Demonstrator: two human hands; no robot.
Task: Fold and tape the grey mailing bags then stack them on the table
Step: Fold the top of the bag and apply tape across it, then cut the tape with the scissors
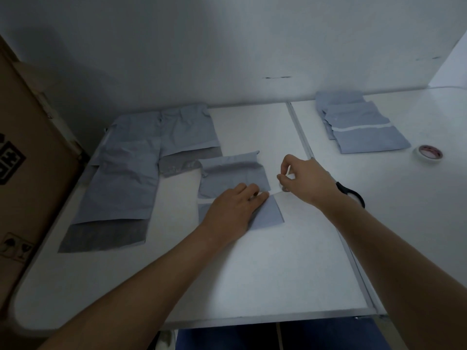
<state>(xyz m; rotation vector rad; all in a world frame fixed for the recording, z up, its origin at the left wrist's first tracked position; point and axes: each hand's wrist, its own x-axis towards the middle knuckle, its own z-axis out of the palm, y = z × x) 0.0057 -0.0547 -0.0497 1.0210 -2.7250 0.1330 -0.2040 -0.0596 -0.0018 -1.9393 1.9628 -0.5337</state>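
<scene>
Box (30,157) print unreadable; L hand (233,210) flat on folded bag (232,178); R hand (303,180) pinches tape (290,176) just beside bag's right edge.

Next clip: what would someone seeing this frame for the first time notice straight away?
Mid-table, the left hand presses flat on a folded grey bag while the right hand pinches a strip of white tape at the bag's right edge. Unfolded bags lie spread at the left. A taped stack sits far right, with a tape roll beside it.
</scene>
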